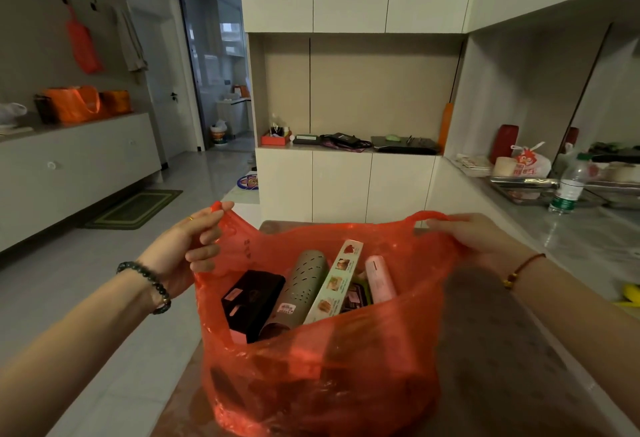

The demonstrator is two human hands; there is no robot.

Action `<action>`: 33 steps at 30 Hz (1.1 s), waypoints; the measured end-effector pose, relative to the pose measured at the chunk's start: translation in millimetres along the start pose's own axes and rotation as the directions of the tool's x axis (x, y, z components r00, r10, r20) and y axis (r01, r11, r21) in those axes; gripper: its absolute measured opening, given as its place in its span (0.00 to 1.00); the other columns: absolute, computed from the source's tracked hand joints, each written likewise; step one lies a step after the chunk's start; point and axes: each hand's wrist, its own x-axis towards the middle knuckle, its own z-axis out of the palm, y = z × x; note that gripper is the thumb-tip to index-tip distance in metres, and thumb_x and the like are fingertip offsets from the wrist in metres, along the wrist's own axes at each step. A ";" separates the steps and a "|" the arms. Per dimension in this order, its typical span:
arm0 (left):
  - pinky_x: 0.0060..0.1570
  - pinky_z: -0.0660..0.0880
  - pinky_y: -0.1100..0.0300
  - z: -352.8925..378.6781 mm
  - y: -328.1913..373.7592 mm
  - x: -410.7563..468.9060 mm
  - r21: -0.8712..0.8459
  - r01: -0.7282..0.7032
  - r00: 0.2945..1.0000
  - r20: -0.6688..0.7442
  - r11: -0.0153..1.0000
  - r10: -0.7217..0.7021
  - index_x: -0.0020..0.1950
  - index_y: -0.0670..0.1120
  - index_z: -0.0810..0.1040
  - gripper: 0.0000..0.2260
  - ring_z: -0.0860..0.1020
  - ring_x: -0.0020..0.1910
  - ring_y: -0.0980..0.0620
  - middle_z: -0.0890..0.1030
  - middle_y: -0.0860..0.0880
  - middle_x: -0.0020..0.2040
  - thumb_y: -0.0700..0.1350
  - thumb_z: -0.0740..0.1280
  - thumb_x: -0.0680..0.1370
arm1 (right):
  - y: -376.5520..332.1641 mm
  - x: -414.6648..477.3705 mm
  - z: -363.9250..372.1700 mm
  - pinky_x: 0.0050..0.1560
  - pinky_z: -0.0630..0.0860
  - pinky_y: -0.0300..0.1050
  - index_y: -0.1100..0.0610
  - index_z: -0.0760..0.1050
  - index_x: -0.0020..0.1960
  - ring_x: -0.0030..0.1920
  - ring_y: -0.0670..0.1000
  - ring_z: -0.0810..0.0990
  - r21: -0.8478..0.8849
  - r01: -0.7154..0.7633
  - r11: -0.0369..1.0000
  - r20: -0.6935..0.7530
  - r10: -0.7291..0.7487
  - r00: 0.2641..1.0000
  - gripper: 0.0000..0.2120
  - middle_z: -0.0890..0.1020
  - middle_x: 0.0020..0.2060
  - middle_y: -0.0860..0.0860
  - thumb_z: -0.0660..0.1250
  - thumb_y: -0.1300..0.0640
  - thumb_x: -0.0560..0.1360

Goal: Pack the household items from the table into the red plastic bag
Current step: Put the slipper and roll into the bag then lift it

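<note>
The red plastic bag [322, 364] stands upright on the brown counter [491, 350], directly below the camera, with its mouth held wide open. Inside, four items lean side by side: a black box [251, 301] at the left, a grey perforated cylinder [301, 289] touching it, a long printed carton [337, 282] tilted against the cylinder, and a pink tube-shaped item [381, 280] at the right. A further dark package sits low between the carton and the pink item; its type cannot be determined. The left hand [188, 249] is closed on the left handle loop of the bag, with thumb and fingers pinching the plastic and pulling it outward. The right hand [474, 234] is closed on the right handle loop in the same manner. A dark beaded bracelet [152, 284] encircles the left wrist; a red cord bracelet [523, 265] encircles the right wrist. On the adjoining grey worktop at the right stand a clear plastic water bottle [569, 187] and a metal tray [523, 185], well apart from the bag.
</note>
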 end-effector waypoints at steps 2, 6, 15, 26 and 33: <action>0.12 0.58 0.73 -0.8 1.3 -2.5 0.022 -0.004 1.000 0.002 1.000 0.004 0.53 0.50 0.75 0.09 0.59 0.13 0.60 0.65 0.54 0.19 0.45 0.56 0.78 | -6.8 -7.1 -12.8 0.31 0.74 0.43 0.60 0.76 0.47 0.33 0.51 0.76 -0.073 0.089 0.993 -0.037 -0.091 0.995 0.05 0.78 0.35 0.55 0.69 0.61 0.72; 0.13 0.59 0.72 0.5 5.9 -2.3 0.061 0.001 1.000 0.010 0.998 -0.002 0.53 0.50 0.74 0.08 0.60 0.13 0.60 0.66 0.53 0.19 0.45 0.57 0.78 | -26.9 -11.7 -31.1 0.50 0.70 0.48 0.57 0.76 0.41 0.42 0.51 0.75 -0.072 0.043 0.996 0.080 -0.038 0.996 0.04 0.78 0.39 0.53 0.66 0.58 0.73; 0.16 0.60 0.72 42.7 45.9 63.5 0.273 -0.066 0.996 -0.046 0.960 0.081 0.32 0.49 0.66 0.13 0.61 0.14 0.60 0.65 0.54 0.16 0.47 0.61 0.76 | -68.6 28.9 -10.4 0.42 0.68 0.42 0.55 0.71 0.36 0.31 0.46 0.67 0.254 -0.019 0.967 0.103 -0.008 0.995 0.09 0.67 0.24 0.47 0.60 0.60 0.76; 0.17 0.60 0.70 80.1 91.9 133.8 0.181 -0.209 0.972 -0.072 0.961 0.225 0.32 0.49 0.70 0.12 0.63 0.15 0.61 0.67 0.56 0.16 0.48 0.59 0.77 | -125.2 78.5 -9.1 0.30 0.61 0.35 0.57 0.70 0.38 0.26 0.43 0.58 0.279 0.225 0.934 0.003 -0.236 0.972 0.14 0.63 0.20 0.45 0.50 0.64 0.78; 0.19 0.66 0.70 94.0 51.1 130.2 0.227 -0.169 0.986 0.046 0.959 0.163 0.36 0.47 0.73 0.10 0.67 0.17 0.60 0.69 0.52 0.29 0.46 0.60 0.77 | -91.5 61.5 -23.2 0.33 0.64 0.38 0.58 0.70 0.37 0.29 0.45 0.63 0.173 0.199 0.964 -0.037 -0.196 0.980 0.11 0.64 0.28 0.49 0.58 0.65 0.77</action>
